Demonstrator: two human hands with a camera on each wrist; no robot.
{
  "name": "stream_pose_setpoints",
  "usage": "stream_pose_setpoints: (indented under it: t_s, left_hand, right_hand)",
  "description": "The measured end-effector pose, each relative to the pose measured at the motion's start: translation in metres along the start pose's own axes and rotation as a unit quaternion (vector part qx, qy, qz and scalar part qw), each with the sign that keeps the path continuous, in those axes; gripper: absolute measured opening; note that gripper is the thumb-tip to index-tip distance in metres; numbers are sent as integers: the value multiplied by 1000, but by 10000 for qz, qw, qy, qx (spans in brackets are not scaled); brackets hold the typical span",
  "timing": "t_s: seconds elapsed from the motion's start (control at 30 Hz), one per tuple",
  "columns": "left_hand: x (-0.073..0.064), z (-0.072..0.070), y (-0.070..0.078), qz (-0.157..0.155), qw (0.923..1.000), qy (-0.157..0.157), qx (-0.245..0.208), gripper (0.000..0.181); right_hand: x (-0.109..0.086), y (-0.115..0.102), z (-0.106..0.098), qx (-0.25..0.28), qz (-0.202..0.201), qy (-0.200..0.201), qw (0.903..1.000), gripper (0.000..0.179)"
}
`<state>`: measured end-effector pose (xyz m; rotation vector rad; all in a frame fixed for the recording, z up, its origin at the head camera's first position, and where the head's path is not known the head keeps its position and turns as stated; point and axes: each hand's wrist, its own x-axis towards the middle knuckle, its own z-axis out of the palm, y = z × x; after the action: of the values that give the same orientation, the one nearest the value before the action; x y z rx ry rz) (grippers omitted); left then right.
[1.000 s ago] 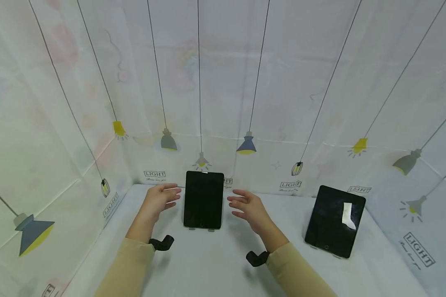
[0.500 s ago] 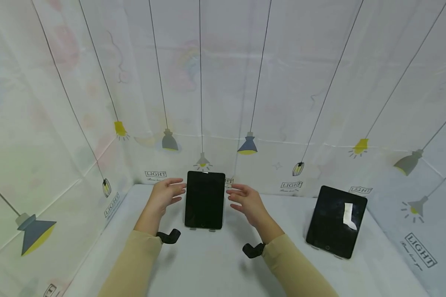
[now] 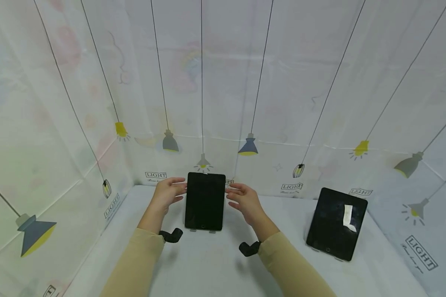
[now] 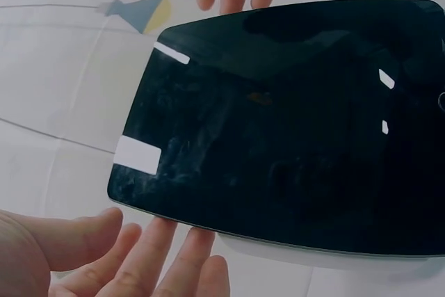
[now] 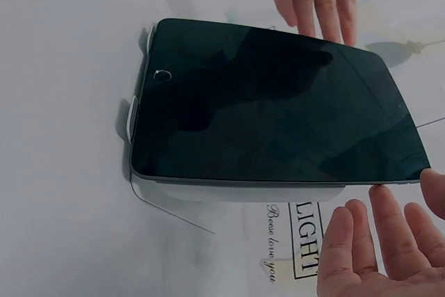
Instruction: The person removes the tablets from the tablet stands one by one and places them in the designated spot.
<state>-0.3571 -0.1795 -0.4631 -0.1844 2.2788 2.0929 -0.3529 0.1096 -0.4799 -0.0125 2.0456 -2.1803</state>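
A black tablet [image 3: 205,201] leans upright on a pale stand [image 5: 257,192], its dark screen toward me in the head view. To its left is my left hand [image 3: 166,193], fingers extended and fingertips at the tablet's side edge. My right hand [image 3: 245,200] mirrors it at the right edge. In the left wrist view, the left fingertips [image 4: 164,226] meet or pass just behind the edge, while the thumb stays off the screen. The right wrist view has one right fingertip and the thumb [image 5: 434,189] at the edge near the top corner; firm contact cannot be told.
A second black tablet [image 3: 336,224], with a bright reflection on its screen, leans tilted on a stand at the right. Both stand on a white-covered table [image 3: 208,268]. Behind rises a pale curtain [image 3: 223,82] printed with hanging lamps. Each wrist wears a black camera mount [image 3: 171,235].
Both hands have moved inward, from a gap on either side to the central tablet's edges. The tablets stay in place; the view has shifted slightly.
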Motion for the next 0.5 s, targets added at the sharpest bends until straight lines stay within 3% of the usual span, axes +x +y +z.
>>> stream_pose_setpoints:
  t_s: [0.5]
  left_hand:
    - [3,2,-3,165,9998,75,25,38]
  right_hand:
    - [6,-2,8,-90,-215,283,9993,40]
